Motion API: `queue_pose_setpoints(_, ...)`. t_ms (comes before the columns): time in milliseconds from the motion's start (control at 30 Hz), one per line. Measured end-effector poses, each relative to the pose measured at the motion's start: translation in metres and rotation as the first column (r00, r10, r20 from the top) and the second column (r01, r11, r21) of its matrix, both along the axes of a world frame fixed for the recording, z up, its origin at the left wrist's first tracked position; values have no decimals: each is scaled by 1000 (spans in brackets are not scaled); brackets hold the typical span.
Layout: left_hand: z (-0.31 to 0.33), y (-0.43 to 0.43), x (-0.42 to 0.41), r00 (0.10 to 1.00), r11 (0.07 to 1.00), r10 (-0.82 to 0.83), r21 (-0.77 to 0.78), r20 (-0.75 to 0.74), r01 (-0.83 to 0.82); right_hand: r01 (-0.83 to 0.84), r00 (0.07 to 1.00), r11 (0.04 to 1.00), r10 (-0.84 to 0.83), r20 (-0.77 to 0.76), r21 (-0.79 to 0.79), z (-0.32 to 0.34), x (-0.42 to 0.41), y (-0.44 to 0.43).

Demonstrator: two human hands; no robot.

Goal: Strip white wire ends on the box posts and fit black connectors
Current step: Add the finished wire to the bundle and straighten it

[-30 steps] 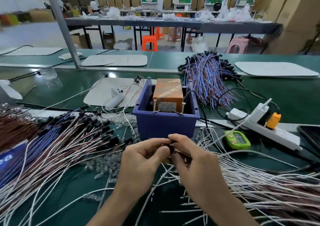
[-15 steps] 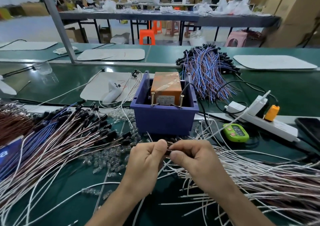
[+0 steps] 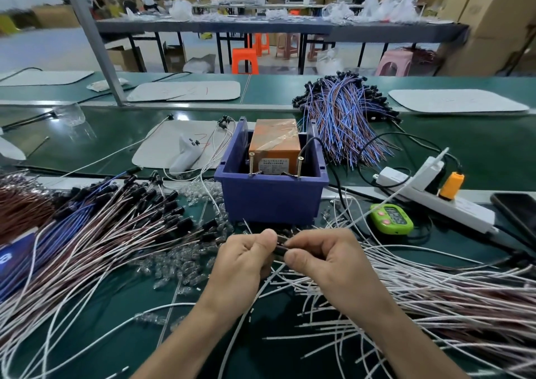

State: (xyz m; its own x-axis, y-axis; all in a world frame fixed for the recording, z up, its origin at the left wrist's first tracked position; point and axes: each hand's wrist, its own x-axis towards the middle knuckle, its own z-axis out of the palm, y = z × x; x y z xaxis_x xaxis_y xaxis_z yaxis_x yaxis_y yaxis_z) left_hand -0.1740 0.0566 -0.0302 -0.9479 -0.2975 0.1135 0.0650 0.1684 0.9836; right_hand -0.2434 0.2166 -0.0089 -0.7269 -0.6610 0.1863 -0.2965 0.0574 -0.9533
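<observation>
My left hand (image 3: 242, 262) and my right hand (image 3: 324, 259) meet just in front of the blue box (image 3: 271, 197), thumbs almost touching. Between their fingertips they pinch a small black connector (image 3: 280, 248) on a wire end; the wire itself is mostly hidden by the fingers. Two brass posts (image 3: 251, 164) stand at the box's front rim, before an orange taped block (image 3: 275, 143). A heap of loose white wires (image 3: 420, 297) spreads to the right. Wires fitted with black connectors (image 3: 121, 219) lie fanned on the left.
Clear small bulbs (image 3: 174, 265) litter the green mat left of my hands. A green timer (image 3: 391, 219), a white power strip (image 3: 435, 199) and a dark phone (image 3: 519, 213) sit right of the box. A bundle of blue and red wires (image 3: 345, 120) lies behind it.
Both hands stay joined at the connector; the thumbs have shifted slightly as they work it. The view has tilted a little, so the box sits higher in frame.
</observation>
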Motion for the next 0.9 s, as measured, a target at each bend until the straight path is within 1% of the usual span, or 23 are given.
queue_pose_setpoints(33,0,0,-1,1000,999,10,51,15,-10,19,1000,1000,-19,2,-5,0,0,2)
queue_pose_setpoints(67,0,-2,-3,999,997,45,68,31,-47,48,999,999,-48,5,-10,1,0,4)
queue_pose_setpoints(133,-1,-13,-4,986,987,159,18,59,-160,110,994,994,-109,-25,2,2,-2,9)
queue_pose_setpoints(167,-2,-19,-4,975,976,214,-56,59,-211,127,991,992,-126,-53,16,3,-2,12)
queue_pose_setpoints(200,-3,-23,-4,964,953,263,-170,49,-251,132,988,991,-129,-79,36,4,-3,14)
queue_pose_setpoints(267,-4,-22,-3,941,858,338,-417,16,-300,116,987,989,-104,-122,91,4,0,13)
queue_pose_setpoints(300,-4,-19,-4,928,810,372,-488,-2,-325,101,986,988,-83,-147,119,4,2,11)
queue_pose_setpoints(367,-2,-12,-7,903,745,430,-557,-21,-368,75,981,983,-42,-188,168,2,6,7)
queue_pose_setpoints(433,-1,-8,-12,887,723,463,-578,-1,-378,68,980,979,-29,-198,194,0,9,5)
queue_pose_setpoints(500,-2,-8,-15,892,759,452,-533,16,-375,73,980,977,-32,-197,202,-2,8,5)
queue_pose_setpoints(567,-4,-7,-15,930,818,368,-482,21,-312,68,979,975,-25,-203,209,-3,7,6)
queue_pose_setpoints(633,-4,-6,-13,961,854,275,-462,14,-238,55,978,975,-9,-207,218,-3,7,6)
queue_pose_setpoints(667,-4,-6,-13,967,856,256,-466,8,-223,48,979,974,-2,-205,223,-3,8,5)
queue_pose_setpoints(733,-1,-9,-11,954,833,297,-479,-35,-277,47,979,971,1,-203,232,-4,8,5)
queue_pose_setpoints(767,2,-12,-9,933,797,352,-499,-72,-339,52,979,970,-3,-204,237,-4,8,6)
queue_pose_setpoints(800,5,-18,-7,900,732,420,-545,-113,-410,59,979,968,-8,-206,243,-4,8,6)
queue_pose_setpoints(867,13,-34,-1,826,535,539,-689,-167,-489,74,976,965,-18,-216,253,-4,7,7)
queue_pose_setpoints(900,16,-42,1,799,446,582,-762,-151,-469,81,974,963,-22,-224,257,-4,7,8)
